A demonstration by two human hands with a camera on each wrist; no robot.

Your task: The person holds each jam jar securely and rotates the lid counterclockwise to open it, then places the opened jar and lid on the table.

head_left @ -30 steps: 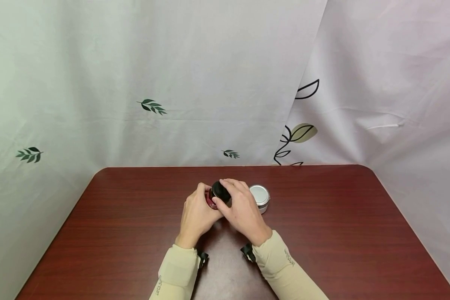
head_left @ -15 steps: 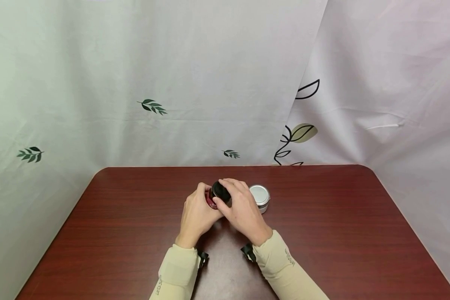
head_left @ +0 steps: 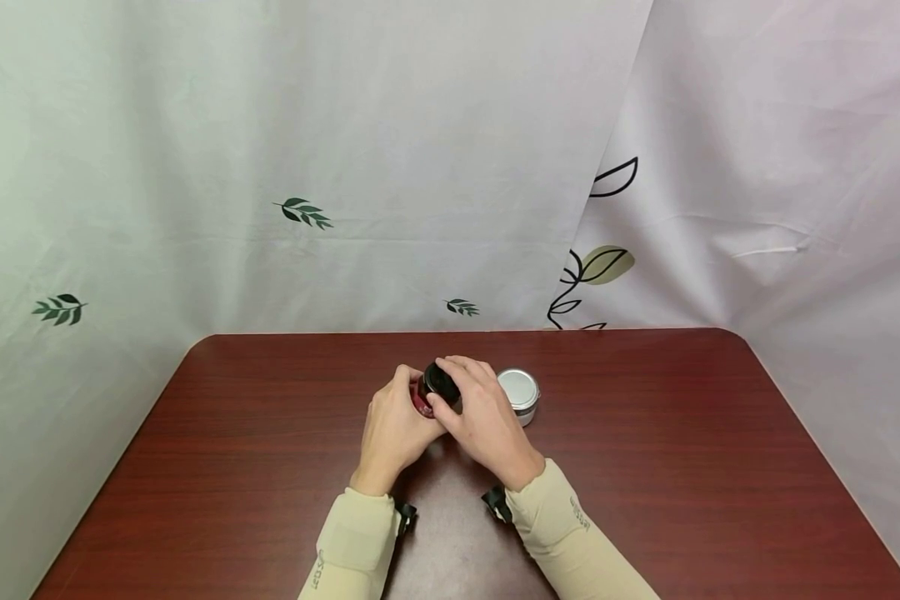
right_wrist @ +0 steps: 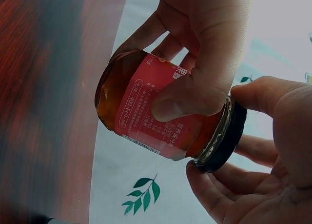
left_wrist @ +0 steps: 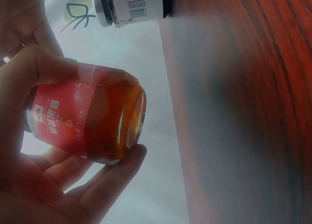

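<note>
A faceted glass jar (right_wrist: 156, 107) with a red label and amber contents is held off the table, tilted. My left hand (head_left: 396, 425) grips it round the body, thumb across the label in the right wrist view. Its black lid (right_wrist: 226, 138) sits at the jar's mouth; how tightly, I cannot tell. The fingertips and thumb of my right hand (head_left: 487, 421) pinch the lid's edge from opposite sides. In the head view, the hands hide most of the jar, leaving the lid's dark top and a bit of red label visible.
Just beyond the right hand, a second jar (head_left: 520, 390) with a silvery lid stands upright on the reddish-brown table (head_left: 645, 433). Its side bears a white barcode label (left_wrist: 139, 8). A pale curtain (head_left: 420, 167) with leaf prints hangs behind the table.
The right fingers have shifted very slightly on the black lid. Otherwise both hands, the held jar and the second jar stay in place.
</note>
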